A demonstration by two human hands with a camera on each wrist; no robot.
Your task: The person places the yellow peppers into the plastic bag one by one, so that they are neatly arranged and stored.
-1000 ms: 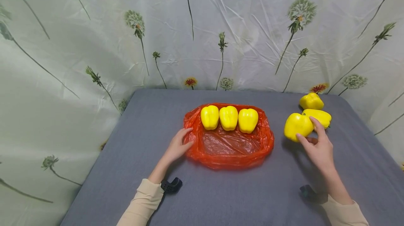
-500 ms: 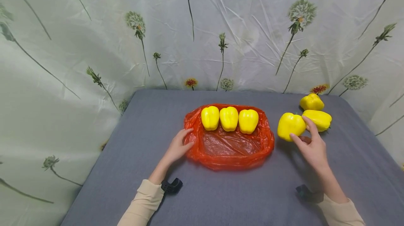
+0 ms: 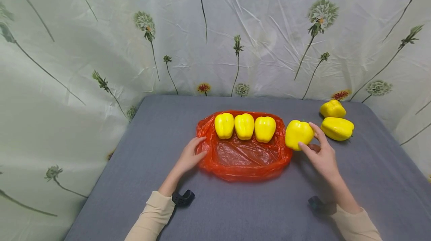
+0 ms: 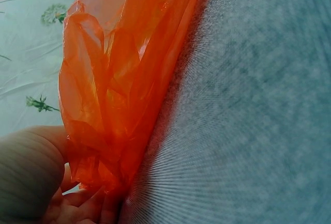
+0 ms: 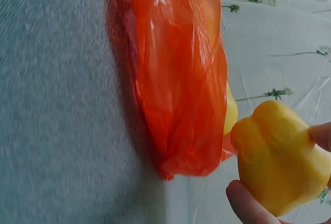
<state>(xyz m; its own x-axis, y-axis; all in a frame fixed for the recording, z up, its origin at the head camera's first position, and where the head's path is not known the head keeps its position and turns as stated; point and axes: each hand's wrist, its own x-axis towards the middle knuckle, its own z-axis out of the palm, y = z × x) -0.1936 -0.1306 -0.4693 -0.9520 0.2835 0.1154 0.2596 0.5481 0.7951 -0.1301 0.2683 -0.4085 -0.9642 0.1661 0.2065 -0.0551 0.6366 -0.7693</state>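
A red plastic bag [image 3: 247, 171] lies with its mouth spread wide in the middle of the table. Three yellow bell peppers [image 3: 244, 126] sit side by side along its far inner side. My left hand [image 3: 189, 156] holds the bag's left edge, and the left wrist view shows the crinkled plastic [image 4: 114, 89] between thumb and fingers. My right hand [image 3: 322, 157] grips another yellow bell pepper [image 3: 299, 134] between thumb and fingers, raised at the bag's right rim. In the right wrist view that pepper [image 5: 282, 157] shows its lobed end, beside the bag's outer wall [image 5: 181, 79].
Two more yellow bell peppers, one behind [image 3: 332, 109] and one lying on its side [image 3: 338, 128], rest on the table's far right. A grey cloth covers the table [image 3: 235, 211]. Behind it hangs a pale curtain [image 3: 188, 27] with dandelion prints.
My right hand has carried its bell pepper leftward, away from the two on the right and up to the bag's right rim. The left hand and bag have stayed in place.
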